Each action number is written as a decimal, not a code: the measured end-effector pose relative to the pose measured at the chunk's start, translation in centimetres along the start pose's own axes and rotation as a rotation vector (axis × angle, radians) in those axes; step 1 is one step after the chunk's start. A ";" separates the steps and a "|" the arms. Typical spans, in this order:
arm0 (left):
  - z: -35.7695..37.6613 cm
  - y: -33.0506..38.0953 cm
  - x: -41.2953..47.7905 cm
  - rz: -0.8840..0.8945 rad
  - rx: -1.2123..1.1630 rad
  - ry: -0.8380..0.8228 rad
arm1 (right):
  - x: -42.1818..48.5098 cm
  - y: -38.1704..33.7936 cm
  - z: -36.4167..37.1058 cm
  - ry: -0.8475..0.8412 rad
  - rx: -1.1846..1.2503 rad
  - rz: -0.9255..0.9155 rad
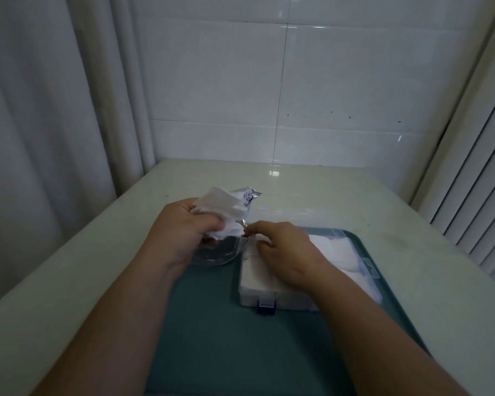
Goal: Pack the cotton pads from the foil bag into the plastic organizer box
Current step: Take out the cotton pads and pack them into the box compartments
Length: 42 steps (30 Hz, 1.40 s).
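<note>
Head view: both hands were at the bag and the box.
The left hand's point(183, 227) grip was closed round a wad of cotton pads point(220, 205) and the crumpled foil bag point(250, 196). The right hand's point(287, 248) grip pinched a pad point(260, 238) over the clear box point(367, 271), which was packed with white pads and sat on a green tray point(212, 324) on the bench point(326, 190).

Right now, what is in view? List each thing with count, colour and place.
cotton pads: one bunch, white, in the left hand; more in the box
foil bag: one, silver, behind that bunch
bowl: one, clear, below the left hand
box: one, clear, blue latch, on the tray
tray: one, teal, on the table
table: one, pale, by the tiled wall
left hand: one, grips the pad bunch
right hand: one, over the box, fingers curled, grip unclear
</note>
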<state>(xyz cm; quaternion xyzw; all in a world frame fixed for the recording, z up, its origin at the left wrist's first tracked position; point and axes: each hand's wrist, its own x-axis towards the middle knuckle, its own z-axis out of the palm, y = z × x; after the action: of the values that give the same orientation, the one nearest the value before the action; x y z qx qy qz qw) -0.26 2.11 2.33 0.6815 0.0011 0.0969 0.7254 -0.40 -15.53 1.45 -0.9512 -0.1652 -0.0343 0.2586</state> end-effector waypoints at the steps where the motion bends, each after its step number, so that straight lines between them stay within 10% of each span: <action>1: 0.1 -0.1 0.0 -0.017 -0.003 -0.010 | 0.0 0.1 0.0 -0.009 0.002 -0.002; 11: 1.4 -0.5 -0.4 -0.073 0.152 -0.046 | -0.3 0.9 -2.1 0.282 0.580 -0.053; 42: 2.7 -0.6 -1.3 0.036 -0.017 -0.045 | -0.1 0.3 -1.9 0.323 0.457 0.006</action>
<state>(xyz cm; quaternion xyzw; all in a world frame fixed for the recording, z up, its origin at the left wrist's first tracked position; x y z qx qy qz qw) -1.12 -0.78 1.78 0.6773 -0.0282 0.0948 0.7291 -0.40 -16.75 2.90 -0.8509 -0.1223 -0.1463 0.4895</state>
